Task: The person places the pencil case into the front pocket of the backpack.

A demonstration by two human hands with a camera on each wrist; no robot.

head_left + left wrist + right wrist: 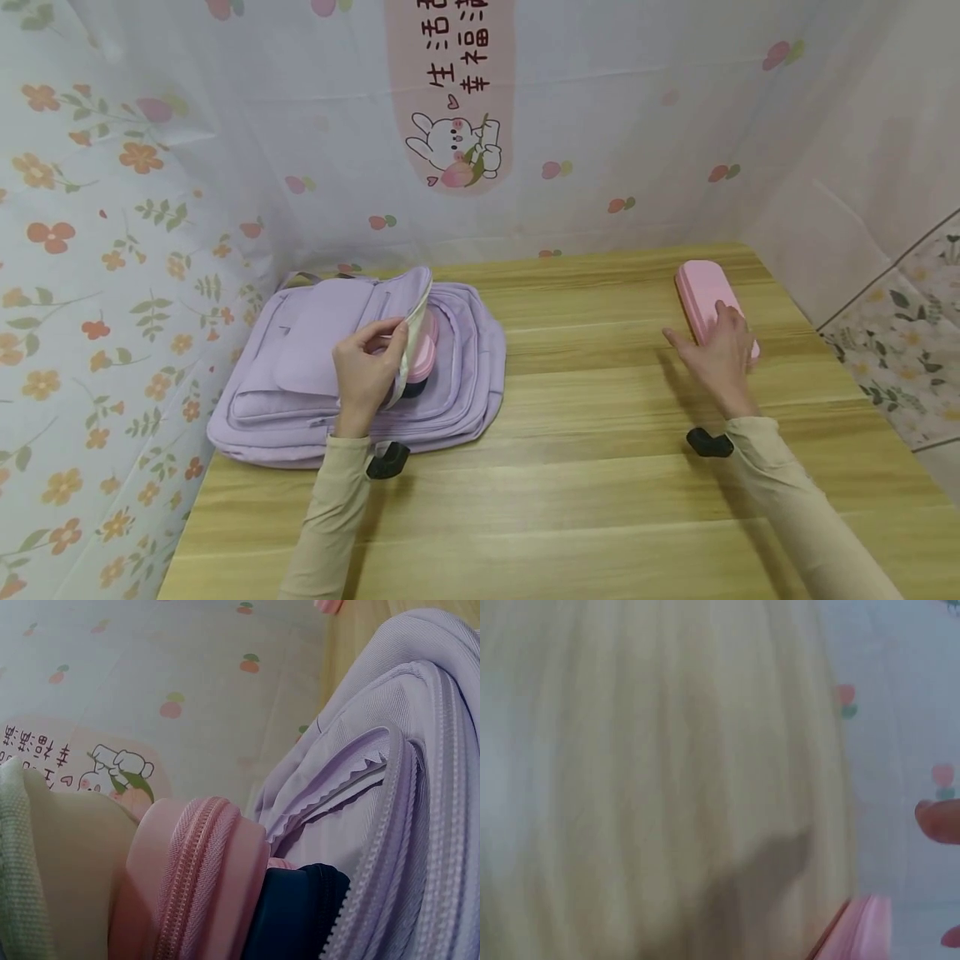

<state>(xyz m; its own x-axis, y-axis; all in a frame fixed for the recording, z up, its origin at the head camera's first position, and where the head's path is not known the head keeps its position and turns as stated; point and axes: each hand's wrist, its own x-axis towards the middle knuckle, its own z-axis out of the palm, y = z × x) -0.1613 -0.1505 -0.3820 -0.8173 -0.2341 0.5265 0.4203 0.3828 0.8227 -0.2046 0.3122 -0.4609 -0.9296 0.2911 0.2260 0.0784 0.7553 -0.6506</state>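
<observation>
A lavender backpack [315, 333] lies on the table at the left with a front pocket unzipped. My left hand [363, 371] pinches the edge of the pocket flap [414, 329] between thumb and fingers and holds it raised. Inside the pocket sit a pink zippered case [244, 877] and a dark blue zippered item [292, 911], partly hidden by the flap. Over at the right, a long pink case [703, 287] lies on the table. My right hand [722, 358] is over its near end, thumb spread to the left; whether the fingertips touch it I cannot tell.
The wood-grain table [585, 400] stretches between the backpack and the pink case. Patterned cloth walls [600, 108] stand behind and at both sides. A black camera mount [387, 460] shows at the left wrist, and another black mount [709, 442] at the right.
</observation>
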